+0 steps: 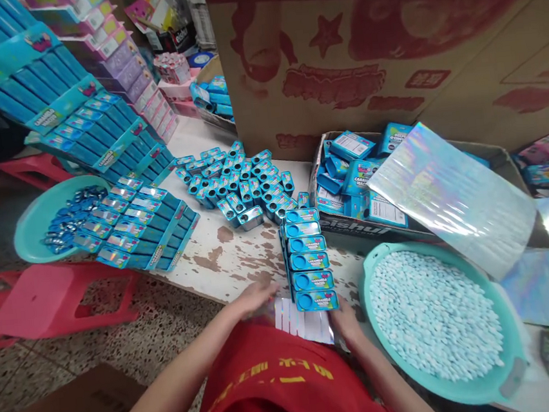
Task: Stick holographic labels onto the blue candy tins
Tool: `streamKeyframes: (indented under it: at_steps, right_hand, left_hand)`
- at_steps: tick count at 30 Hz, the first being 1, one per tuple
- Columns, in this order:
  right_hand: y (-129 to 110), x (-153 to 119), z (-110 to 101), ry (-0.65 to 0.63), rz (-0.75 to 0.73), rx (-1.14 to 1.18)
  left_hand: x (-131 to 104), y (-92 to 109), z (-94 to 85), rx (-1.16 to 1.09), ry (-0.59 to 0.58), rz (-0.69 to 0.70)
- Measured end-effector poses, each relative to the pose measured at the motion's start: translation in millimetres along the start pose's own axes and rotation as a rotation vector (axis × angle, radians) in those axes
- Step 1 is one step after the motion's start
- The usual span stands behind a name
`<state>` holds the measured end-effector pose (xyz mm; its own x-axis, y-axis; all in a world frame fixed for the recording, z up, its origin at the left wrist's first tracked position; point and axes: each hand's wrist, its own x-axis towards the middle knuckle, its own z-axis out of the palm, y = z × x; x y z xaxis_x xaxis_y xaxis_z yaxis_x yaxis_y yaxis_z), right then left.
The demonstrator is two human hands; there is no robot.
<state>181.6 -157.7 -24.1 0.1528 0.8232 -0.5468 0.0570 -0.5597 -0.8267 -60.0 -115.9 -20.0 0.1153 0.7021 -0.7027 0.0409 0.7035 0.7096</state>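
Observation:
Right in front of me is a row of several blue candy packs (311, 262) with "Caramelo" labels, stacked closely one behind another. Below its near end, against my red apron (275, 368), lies a shiny silver sheet (303, 323) with dark lines across it. My left hand (258, 297) is stretched out at the left of the row, fingers extended over the table edge; whether it touches the packs is unclear. My right hand (344, 321) is at the near right corner of the row, beside the sheet's edge. Its fingers are mostly hidden by the packs.
Loose blue packs (245, 179) cover the table's middle. At right stand a turquoise basin (435, 313) of pale candies and a carton (327, 227) of blue packs under a shiny film (448, 196). Filled display boxes (135, 222), another basin (24, 230) and red stools (45, 299) are left.

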Motion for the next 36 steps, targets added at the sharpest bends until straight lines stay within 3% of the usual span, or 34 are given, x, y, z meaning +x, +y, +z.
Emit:
streamKeyframes:
  at_steps: [2, 4, 6, 8, 11, 15, 20, 23, 25, 28, 32, 34, 36]
  right_hand:
    - [-0.7, -8.8, -3.0, -0.178, 0.122, -0.018]
    - [1.3, -18.2, -4.7, -0.267, 0.191, 0.013]
    - [5.9, -27.9, -7.7, -0.183, 0.209, 0.097]
    - [11.7, -37.9, -13.2, 0.027, 0.245, 0.272]
    - [17.5, -50.7, -23.2, 0.334, 0.334, 0.672]
    - [15.2, -53.0, -33.4, 0.554, 0.351, 1.018]
    - [13.5, -48.8, -59.5, 0.676, 0.326, 1.025]
    - [17.7, -58.2, -80.3, 0.723, 0.334, 0.980]
    - [21.4, -69.5, -82.1, 0.702, 0.344, 0.959]
    - [26.8, -89.0, -58.8, 0.590, 0.262, 0.612]
    - [28.0, -101.5, -13.5, 0.509, -0.303, -0.367]
    - [25.3, -96.0, -0.8, 0.394, -0.544, -0.697]
    - [21.6, -83.6, 3.4, 0.212, -0.642, -0.893]
  left_hand:
    - [-17.9, -14.4, -8.7, 0.522, -0.131, 0.059]
    - [-28.6, -19.1, -11.8, 0.859, -0.210, 0.131]
    - [-32.6, -17.4, -10.0, 1.057, -0.223, 0.192]
    - [-33.2, -14.2, -5.3, 1.199, -0.223, 0.253]
    - [-34.4, -12.6, 2.9, 1.285, -0.278, 0.355]
    - [-41.0, -15.6, 11.0, 1.246, -0.335, 0.370]
    - [-45.2, -16.9, 14.3, 1.199, -0.405, 0.371]
    - [-40.4, -14.8, 16.6, 1.201, -0.439, 0.383]
    - [-35.5, -12.2, 21.3, 1.208, -0.442, 0.389]
    - [-30.2, -8.3, 32.5, 1.246, -0.456, 0.419]
    - [-34.5, -3.9, 46.7, 1.281, -0.480, 0.455]
    - [-40.6, -0.6, 48.2, 1.288, -0.476, 0.477]
    - [-45.8, 2.9, 43.7, 1.289, -0.465, 0.494]
